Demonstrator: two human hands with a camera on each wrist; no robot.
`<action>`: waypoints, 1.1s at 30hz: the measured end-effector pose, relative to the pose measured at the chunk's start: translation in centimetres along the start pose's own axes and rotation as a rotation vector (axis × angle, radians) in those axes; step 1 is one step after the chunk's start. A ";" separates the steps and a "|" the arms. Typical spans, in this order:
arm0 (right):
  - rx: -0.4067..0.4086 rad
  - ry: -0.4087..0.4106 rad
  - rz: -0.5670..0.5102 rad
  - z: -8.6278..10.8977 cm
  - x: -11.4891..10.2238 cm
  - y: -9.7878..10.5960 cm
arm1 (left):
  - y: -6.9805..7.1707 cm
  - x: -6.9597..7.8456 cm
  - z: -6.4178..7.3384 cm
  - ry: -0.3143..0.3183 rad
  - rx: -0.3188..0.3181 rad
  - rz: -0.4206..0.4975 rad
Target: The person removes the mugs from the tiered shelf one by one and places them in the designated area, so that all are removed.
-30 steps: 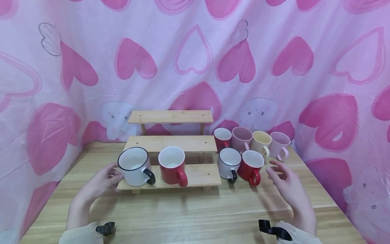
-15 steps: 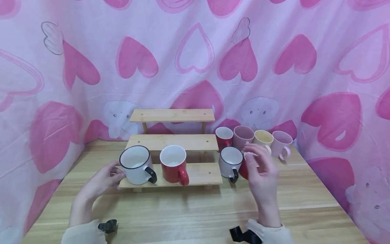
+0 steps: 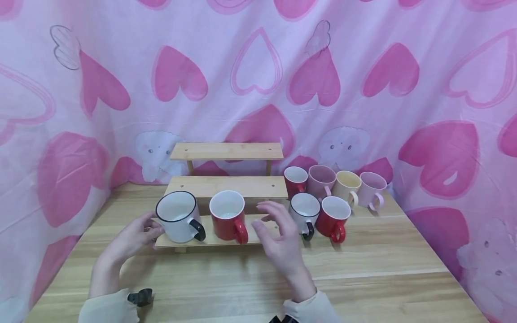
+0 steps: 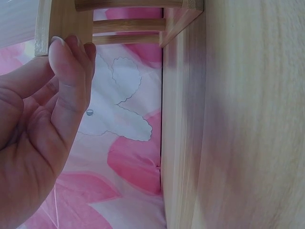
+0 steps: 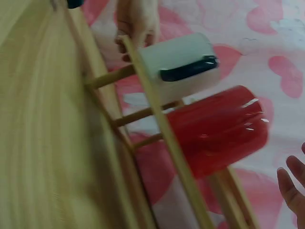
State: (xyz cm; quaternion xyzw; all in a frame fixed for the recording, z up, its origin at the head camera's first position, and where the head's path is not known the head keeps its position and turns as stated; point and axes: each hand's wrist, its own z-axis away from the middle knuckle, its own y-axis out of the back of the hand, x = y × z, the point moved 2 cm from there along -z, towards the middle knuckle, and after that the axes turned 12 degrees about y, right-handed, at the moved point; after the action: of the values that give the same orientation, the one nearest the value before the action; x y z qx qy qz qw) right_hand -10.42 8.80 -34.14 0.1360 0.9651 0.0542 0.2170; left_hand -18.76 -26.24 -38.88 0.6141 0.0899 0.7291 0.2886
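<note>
A three-tier wooden shelf (image 3: 224,187) stands on the table, bearing a white mug (image 3: 173,227) with black rim and handle and a red mug (image 3: 222,228) on its lowest tier. My left hand (image 3: 130,238) pinches that tier's left end, beside the white mug; the left wrist view shows fingertips (image 4: 62,57) against the shelf board (image 4: 71,21). Over the right part of the same tier hovers my right hand (image 3: 280,240), holding nothing, thumb and fingers apart, to the right of the red mug. In the right wrist view, its fingers (image 5: 288,188) appear at the right edge, apart from the red mug (image 5: 219,131).
Right of the shelf, several mugs stand in two rows: a white one (image 3: 300,218) and a red one (image 3: 328,223) in front, with red, pink, yellow (image 3: 344,190) and lilac ones behind. A pink heart-print cloth (image 3: 258,67) hangs behind the wooden table (image 3: 363,273).
My right hand has swept left from beside the right-hand mugs, across the front red one, to the lowest tier. My left hand and the mugs have stayed put.
</note>
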 end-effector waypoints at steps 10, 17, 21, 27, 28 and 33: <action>-0.117 -0.287 -0.110 1.2 -0.1 -2.3 | 0.0 -0.2 0.1 0.007 -0.001 0.007; -0.119 -0.390 -0.189 3.5 2.7 -3.3 | -0.1 -0.2 0.0 -0.016 -0.006 0.018; -0.122 -0.400 -0.208 4.0 3.0 -3.5 | -0.2 -0.3 -0.2 -0.016 -0.003 0.010; -0.131 -0.451 -0.210 4.1 3.1 -3.6 | -0.2 -0.3 -0.3 -0.008 0.002 0.008; -0.137 -0.460 -0.216 4.1 3.1 -3.6 | -0.2 -0.2 -0.3 -0.006 -0.001 0.012; -0.186 -0.516 -0.230 3.8 3.0 -3.5 | -0.1 0.0 -0.2 0.003 0.006 0.004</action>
State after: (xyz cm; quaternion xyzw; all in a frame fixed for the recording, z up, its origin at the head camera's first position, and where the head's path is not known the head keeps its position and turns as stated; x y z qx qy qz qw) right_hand -12.24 6.48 -39.36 0.0148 0.8780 0.0810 0.4716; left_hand -18.88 -26.07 -38.95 0.6142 0.0912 0.7301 0.2852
